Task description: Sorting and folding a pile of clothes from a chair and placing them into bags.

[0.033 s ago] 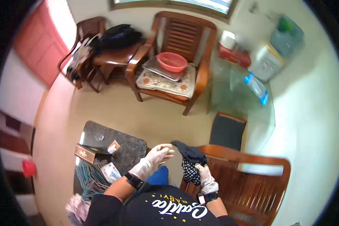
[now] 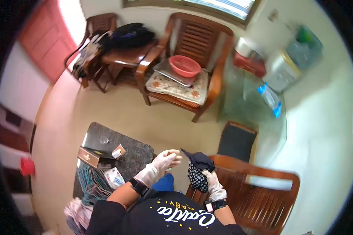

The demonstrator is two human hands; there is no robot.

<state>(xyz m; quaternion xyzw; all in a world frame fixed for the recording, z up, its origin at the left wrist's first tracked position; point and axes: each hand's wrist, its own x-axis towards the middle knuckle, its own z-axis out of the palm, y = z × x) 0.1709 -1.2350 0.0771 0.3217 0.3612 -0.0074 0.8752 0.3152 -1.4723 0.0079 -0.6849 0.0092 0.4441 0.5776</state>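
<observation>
My right hand [image 2: 212, 185], in a pale glove and with a watch at the wrist, grips a dark cloth with white dots [image 2: 197, 172] and holds it up in front of my chest. My left hand [image 2: 161, 164], also gloved, is just left of the cloth with its fingers drawn together. Its fingertips reach the cloth's pointed upper corner. I cannot tell whether they pinch it. Both hands are above my lap, between the small dark table and a wooden chair.
A dark low table [image 2: 135, 154] at my left carries a brown box [image 2: 91, 156], a glass [image 2: 104, 140] and small packets. Wire hangers [image 2: 91, 184] lie below it. A wooden armchair [image 2: 213, 84] ahead holds a red basin [image 2: 184, 65]. A glass table [image 2: 251, 105] stands right. A slatted chair [image 2: 259, 192] is beside me.
</observation>
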